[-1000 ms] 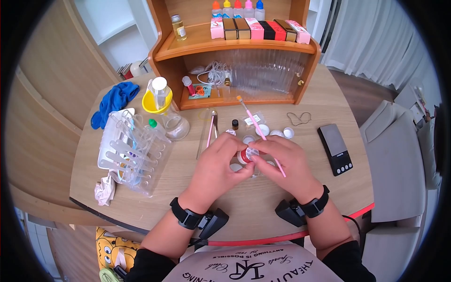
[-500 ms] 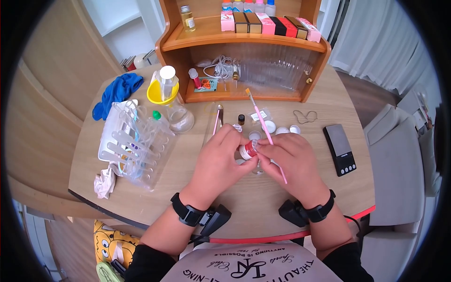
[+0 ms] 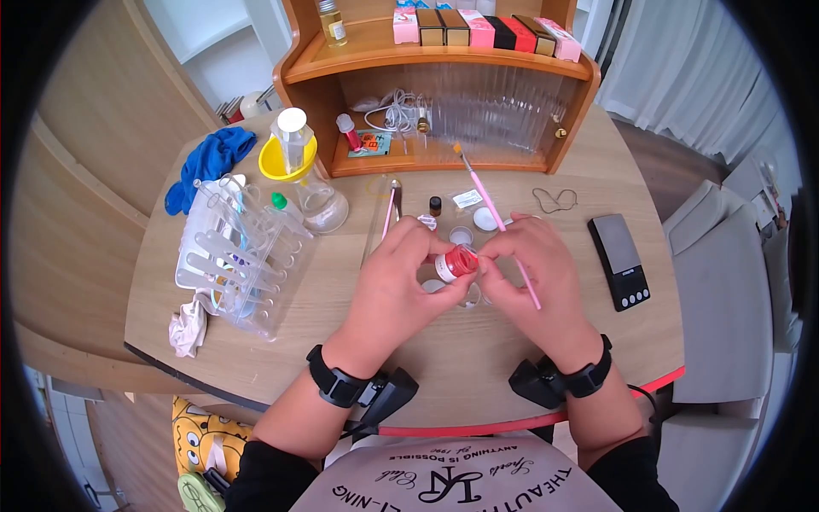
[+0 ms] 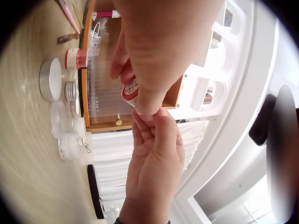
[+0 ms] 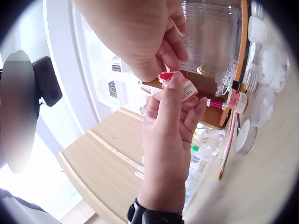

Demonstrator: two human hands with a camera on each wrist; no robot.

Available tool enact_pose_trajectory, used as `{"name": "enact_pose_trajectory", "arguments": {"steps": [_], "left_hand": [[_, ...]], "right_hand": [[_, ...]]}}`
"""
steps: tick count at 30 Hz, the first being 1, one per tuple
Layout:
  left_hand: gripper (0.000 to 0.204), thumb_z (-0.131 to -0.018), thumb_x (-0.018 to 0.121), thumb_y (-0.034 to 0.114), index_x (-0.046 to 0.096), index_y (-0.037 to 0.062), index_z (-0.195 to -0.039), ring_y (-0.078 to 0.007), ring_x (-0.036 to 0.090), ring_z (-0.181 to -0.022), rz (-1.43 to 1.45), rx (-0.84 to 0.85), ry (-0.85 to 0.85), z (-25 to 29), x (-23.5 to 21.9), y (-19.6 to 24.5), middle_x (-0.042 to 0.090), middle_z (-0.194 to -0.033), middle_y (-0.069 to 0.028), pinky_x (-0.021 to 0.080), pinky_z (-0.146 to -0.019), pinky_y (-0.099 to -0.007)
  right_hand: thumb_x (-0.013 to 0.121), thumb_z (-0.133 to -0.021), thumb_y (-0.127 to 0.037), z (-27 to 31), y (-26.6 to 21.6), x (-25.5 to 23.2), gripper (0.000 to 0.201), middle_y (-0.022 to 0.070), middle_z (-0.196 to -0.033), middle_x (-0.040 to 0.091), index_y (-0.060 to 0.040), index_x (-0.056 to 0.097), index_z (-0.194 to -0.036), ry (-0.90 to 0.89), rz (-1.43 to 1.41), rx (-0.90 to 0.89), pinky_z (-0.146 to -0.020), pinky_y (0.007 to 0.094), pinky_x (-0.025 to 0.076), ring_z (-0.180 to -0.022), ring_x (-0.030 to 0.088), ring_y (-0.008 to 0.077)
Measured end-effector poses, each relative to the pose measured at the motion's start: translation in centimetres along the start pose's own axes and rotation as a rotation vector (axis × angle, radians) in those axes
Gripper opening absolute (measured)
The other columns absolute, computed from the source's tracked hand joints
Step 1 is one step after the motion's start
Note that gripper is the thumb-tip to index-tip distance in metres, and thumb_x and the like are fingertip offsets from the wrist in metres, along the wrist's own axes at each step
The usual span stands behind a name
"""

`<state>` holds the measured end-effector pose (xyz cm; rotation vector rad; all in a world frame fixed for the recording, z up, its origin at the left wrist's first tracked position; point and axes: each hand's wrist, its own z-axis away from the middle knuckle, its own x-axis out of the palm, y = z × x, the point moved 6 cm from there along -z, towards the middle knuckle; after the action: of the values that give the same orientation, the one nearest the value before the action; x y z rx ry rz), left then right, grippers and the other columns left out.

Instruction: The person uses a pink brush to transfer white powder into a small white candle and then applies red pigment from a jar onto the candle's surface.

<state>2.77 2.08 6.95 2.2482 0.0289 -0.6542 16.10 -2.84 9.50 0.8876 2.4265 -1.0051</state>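
Note:
My left hand [image 3: 401, 269] grips a small red jar [image 3: 458, 263] with a white label, its mouth tilted toward the right hand. Thumb and fingertips of my right hand [image 3: 537, 264] pinch at the jar's rim, where a small red flap [image 5: 164, 76] stands up in the right wrist view. The same right hand holds a pink-handled brush [image 3: 488, 200] across its fingers, orange bristles pointing away from me. Below the hands, white lids [image 3: 485, 219] and clear round containers [image 3: 461, 235] lie on the table. Most of the jar is hidden by fingers in the left wrist view.
A black digital scale [image 3: 620, 260] lies at the right. At the left stand a clear rack [image 3: 247, 282] with droppers and a clear bottle with a yellow funnel [image 3: 273, 159]. A small dark bottle [image 3: 435, 206] stands ahead, before the wooden cabinet [image 3: 444, 165].
The jar has turned in my left hand so that its red mouth shows; a pale film covered it earlier. My right hand has drawn slightly right, with the brush.

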Motion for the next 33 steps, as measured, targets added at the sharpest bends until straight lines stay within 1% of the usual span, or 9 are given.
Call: {"name": "enact_pose_trajectory", "arguments": {"steps": [1, 3, 4, 6, 15, 21, 23, 29, 33], "left_hand": [[0.027, -0.066, 0.076, 0.006, 0.056, 0.0020, -0.084, -0.0217, 0.057, -0.074, 0.050, -0.018, 0.009, 0.0, 0.0, -0.1, 0.052, -0.081, -0.0094, 0.051, -0.067, -0.0293], [0.027, -0.067, 0.076, 0.006, 0.057, 0.0019, -0.085, -0.0211, 0.057, -0.077, 0.100, -0.036, 0.019, 0.0, 0.0, -0.3, 0.052, -0.083, -0.0092, 0.052, -0.068, -0.0291], [0.027, -0.067, 0.076, 0.005, 0.057, 0.0017, -0.086, -0.0207, 0.056, -0.079, 0.120, -0.047, 0.024, 0.0, 0.0, -0.5, 0.052, -0.084, -0.0093, 0.052, -0.070, -0.0287], [0.028, -0.067, 0.076, 0.005, 0.057, 0.0015, -0.087, -0.0203, 0.056, -0.080, 0.138, -0.058, 0.031, 0.0, -0.1, -0.7, 0.052, -0.085, -0.0093, 0.053, -0.072, -0.0284], [0.038, -0.065, 0.078, 0.004, 0.059, 0.0026, -0.098, -0.0197, 0.056, -0.084, 0.184, -0.114, 0.080, 0.0, -0.4, -0.8, 0.052, -0.091, -0.0082, 0.053, -0.073, -0.0279], [0.043, -0.063, 0.079, 0.003, 0.062, 0.0065, -0.102, -0.0173, 0.054, -0.087, 0.076, -0.001, 0.024, 0.2, -0.3, -1.0, 0.051, -0.095, -0.0056, 0.051, -0.072, -0.0277], [0.041, -0.064, 0.077, 0.000, 0.062, 0.0058, -0.101, -0.0168, 0.054, -0.091, 0.198, -0.094, 0.031, 0.2, -0.1, -1.4, 0.050, -0.099, -0.0053, 0.053, -0.074, -0.0272], [0.040, -0.066, 0.073, -0.006, 0.060, 0.0035, -0.103, -0.0168, 0.055, -0.098, 0.335, -0.114, 0.008, 0.1, 0.3, -1.4, 0.048, -0.104, -0.0060, 0.055, -0.084, -0.0271], [0.040, -0.067, 0.072, -0.007, 0.060, 0.0028, -0.104, -0.0174, 0.056, -0.099, 0.397, -0.134, 0.006, 0.0, 0.3, -1.6, 0.047, -0.106, -0.0063, 0.055, -0.085, -0.0280]], "right_hand": [[0.066, -0.069, -0.001, 0.1, 0.1, 0.0, 0.014, 0.0059, -0.074, 0.056, -0.0070, 0.057, -0.078, 0.001, 0.001, 0.000, -0.079, 0.0367, 0.045, -0.070, 0.054, 0.0251], [0.064, -0.074, 0.000, 0.4, 1.3, 0.0, 0.010, 0.0059, -0.076, 0.058, -0.0050, 0.058, -0.080, -0.007, -0.228, 0.188, -0.072, 0.0307, 0.044, -0.071, 0.055, 0.0220], [0.064, -0.074, 0.000, 0.4, 1.3, 0.0, 0.010, 0.0059, -0.076, 0.058, -0.0050, 0.058, -0.080, -0.008, -0.228, 0.187, -0.072, 0.0307, 0.044, -0.071, 0.055, 0.0220], [0.063, -0.077, -0.001, 0.6, 2.0, 0.2, 0.007, 0.0048, -0.077, 0.058, -0.0031, 0.060, -0.083, -0.022, -0.380, 0.326, -0.069, 0.0259, 0.043, -0.074, 0.055, 0.0166], [0.062, -0.079, -0.001, 0.8, 2.3, 0.0, 0.005, 0.0044, -0.080, 0.059, -0.0029, 0.061, -0.084, -0.001, -0.459, 0.388, -0.071, 0.0246, 0.042, -0.076, 0.055, 0.0131], [0.062, -0.080, -0.001, 0.8, 2.6, -0.2, 0.005, 0.0032, -0.081, 0.060, -0.0018, 0.060, -0.084, 0.056, -0.464, 0.377, -0.073, 0.0235, 0.042, -0.077, 0.055, 0.0106], [0.061, -0.080, -0.001, 0.9, 2.8, -0.3, 0.005, 0.0024, -0.082, 0.060, -0.0017, 0.060, -0.085, 0.070, -0.479, 0.385, -0.073, 0.0230, 0.042, -0.078, 0.054, 0.0096], [0.062, -0.082, -0.003, 1.2, 3.3, -0.1, 0.005, -0.0001, -0.082, 0.059, -0.0016, 0.059, -0.087, 0.100, -0.568, 0.463, -0.072, 0.0209, 0.042, -0.079, 0.053, 0.0060], [0.062, -0.083, -0.005, 1.3, 3.5, 0.0, 0.006, -0.0010, -0.082, 0.058, -0.0013, 0.059, -0.086, 0.112, -0.630, 0.524, -0.071, 0.0205, 0.041, -0.078, 0.051, 0.0052]]}}
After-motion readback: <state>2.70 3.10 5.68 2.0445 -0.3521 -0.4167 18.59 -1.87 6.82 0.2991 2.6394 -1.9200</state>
